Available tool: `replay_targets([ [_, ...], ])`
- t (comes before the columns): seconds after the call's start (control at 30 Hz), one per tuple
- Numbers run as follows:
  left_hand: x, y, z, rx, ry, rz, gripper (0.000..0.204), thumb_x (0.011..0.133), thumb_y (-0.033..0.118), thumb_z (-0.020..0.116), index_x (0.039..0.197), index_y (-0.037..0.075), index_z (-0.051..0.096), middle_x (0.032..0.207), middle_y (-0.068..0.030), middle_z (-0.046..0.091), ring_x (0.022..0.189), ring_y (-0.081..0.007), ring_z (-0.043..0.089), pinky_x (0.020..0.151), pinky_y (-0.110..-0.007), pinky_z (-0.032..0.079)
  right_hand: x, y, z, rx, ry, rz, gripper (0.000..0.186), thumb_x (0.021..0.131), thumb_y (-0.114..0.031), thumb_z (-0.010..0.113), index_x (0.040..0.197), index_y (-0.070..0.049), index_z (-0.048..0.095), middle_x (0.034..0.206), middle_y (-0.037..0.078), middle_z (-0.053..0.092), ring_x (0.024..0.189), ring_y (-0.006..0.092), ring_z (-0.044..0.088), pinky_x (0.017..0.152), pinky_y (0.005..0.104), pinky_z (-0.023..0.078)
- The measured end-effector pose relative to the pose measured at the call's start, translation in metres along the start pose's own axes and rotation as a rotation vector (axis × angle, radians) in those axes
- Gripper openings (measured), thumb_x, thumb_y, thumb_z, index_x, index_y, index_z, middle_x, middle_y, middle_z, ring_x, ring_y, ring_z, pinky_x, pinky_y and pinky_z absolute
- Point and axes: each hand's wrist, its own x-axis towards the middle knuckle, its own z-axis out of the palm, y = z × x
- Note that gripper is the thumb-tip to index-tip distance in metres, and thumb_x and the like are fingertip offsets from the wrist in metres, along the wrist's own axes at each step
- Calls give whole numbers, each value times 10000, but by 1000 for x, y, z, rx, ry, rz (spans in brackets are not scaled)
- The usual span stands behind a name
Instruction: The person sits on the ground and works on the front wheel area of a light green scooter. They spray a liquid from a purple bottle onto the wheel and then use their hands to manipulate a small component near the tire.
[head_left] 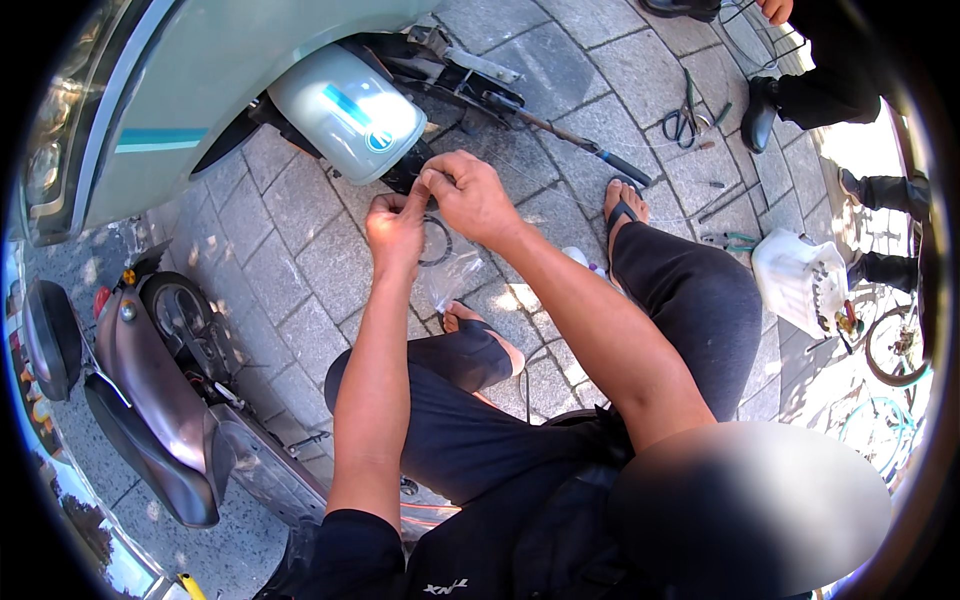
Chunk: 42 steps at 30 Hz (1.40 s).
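Observation:
My left hand and my right hand meet at the dark part below a pale green fender of the vehicle. Both have fingers pinched close together; what lies between them is too small or hidden to make out. A black ring and a clear plastic bag are just below my hands, near my bare foot in a sandal.
A parked scooter stands at left. A long-handled jack, scissors-like tools, green-handled pliers and a white plastic container lie to the right. Another person's legs are at upper right, with bicycle wheels below.

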Motion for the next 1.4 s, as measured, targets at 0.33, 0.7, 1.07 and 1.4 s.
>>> replay_targets([
  [0.33, 0, 8, -4, -50, 31, 7, 515, 909, 452, 918, 895, 64, 580, 717, 26, 562, 551, -55, 450, 483, -254, 355, 13, -20, -5, -219, -32, -169, 233, 964, -181, 675, 1059, 3, 783, 1030, 211, 765, 993, 356, 749, 893, 418, 576],
  [0.7, -1, -1, -10, 66, -12, -28, 520, 892, 459, 931, 861, 71, 587, 765, 34, 582, 677, -71, 488, 605, -257, 440, 29, -9, -19, -91, -208, -94, 238, 917, -155, 671, 1026, 13, 799, 957, 229, 781, 915, 395, 768, 833, 429, 598],
  [1.07, 4, 0, -19, 70, -38, 32, 490, 907, 423, 922, 872, 49, 606, 762, 10, 605, 677, -86, 515, 615, -276, 460, 23, -24, -7, -48, -183, 68, 228, 927, -161, 669, 1025, 9, 785, 969, 236, 777, 947, 397, 762, 852, 452, 592],
  [1.4, 6, 8, -16, 78, -21, 32, 511, 906, 444, 916, 869, 48, 595, 763, 3, 602, 696, -103, 531, 628, -297, 472, 37, -31, -2, 130, -182, 410, 183, 916, -141, 685, 994, -25, 802, 989, 211, 777, 925, 397, 747, 840, 465, 583],
])
